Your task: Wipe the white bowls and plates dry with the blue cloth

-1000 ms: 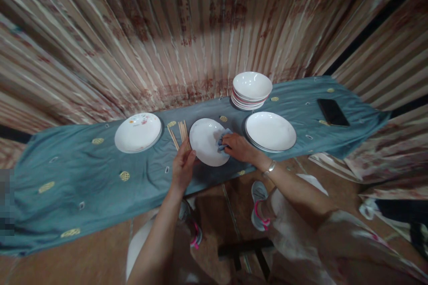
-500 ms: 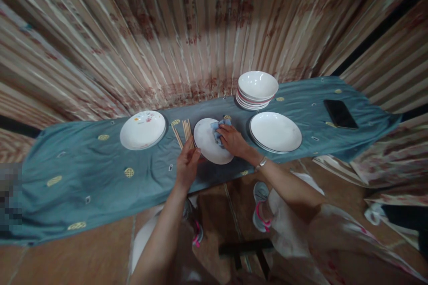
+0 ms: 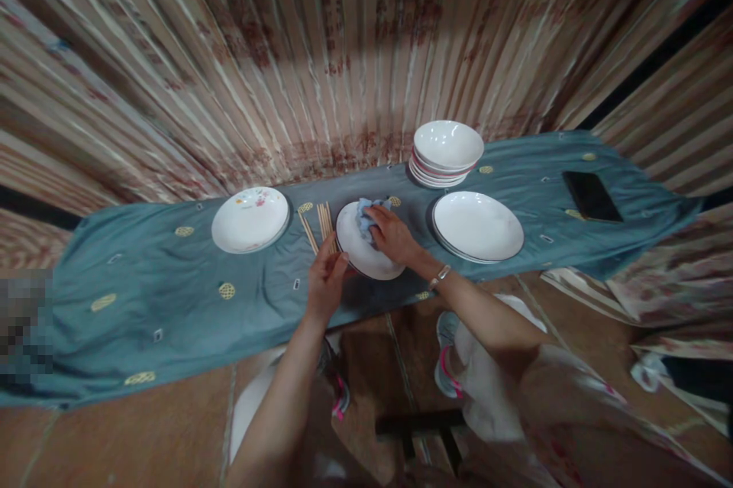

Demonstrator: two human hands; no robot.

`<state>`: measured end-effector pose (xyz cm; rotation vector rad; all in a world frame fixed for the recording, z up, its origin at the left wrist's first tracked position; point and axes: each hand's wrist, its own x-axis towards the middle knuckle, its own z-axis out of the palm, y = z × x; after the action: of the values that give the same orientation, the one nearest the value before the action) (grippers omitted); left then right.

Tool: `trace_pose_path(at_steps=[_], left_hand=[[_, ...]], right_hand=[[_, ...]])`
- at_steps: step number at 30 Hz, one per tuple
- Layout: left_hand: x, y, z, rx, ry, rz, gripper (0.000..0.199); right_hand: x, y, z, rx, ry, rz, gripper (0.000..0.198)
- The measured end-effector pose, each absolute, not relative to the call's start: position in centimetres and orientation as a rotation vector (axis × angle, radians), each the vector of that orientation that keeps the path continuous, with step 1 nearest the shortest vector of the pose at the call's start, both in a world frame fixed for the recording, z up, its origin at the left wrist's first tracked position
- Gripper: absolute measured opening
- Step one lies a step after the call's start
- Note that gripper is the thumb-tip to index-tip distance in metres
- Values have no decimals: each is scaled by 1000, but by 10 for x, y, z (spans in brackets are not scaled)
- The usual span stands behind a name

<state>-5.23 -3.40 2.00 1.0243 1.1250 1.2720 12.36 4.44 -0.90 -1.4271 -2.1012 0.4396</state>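
A white plate with a dark rim lies in front of me on the cloth-covered table. My left hand grips its left edge between thumb and fingers. My right hand is closed on a light blue cloth, which presses on the plate's upper part. Several wooden chopsticks lie just left of the plate, close to my left fingertips. To the right rests a small stack of white oval plates.
A flower-patterned plate stack sits on the left of the teal tablecloth. A stack of white bowls stands at the back, and a black phone lies far right. Behind the table hangs a pleated curtain.
My right hand has slid the cloth a little up and left across the plate. My left hand keeps its hold on the edge. The whole view has shifted slightly.
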Motion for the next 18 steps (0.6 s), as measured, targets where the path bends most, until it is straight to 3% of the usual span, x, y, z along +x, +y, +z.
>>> trace_pose_path(at_steps=[18], left_hand=[[-52, -35, 20, 1020, 1137, 1295, 62]], right_hand=[[94, 42, 9, -1076, -1994, 620, 45]])
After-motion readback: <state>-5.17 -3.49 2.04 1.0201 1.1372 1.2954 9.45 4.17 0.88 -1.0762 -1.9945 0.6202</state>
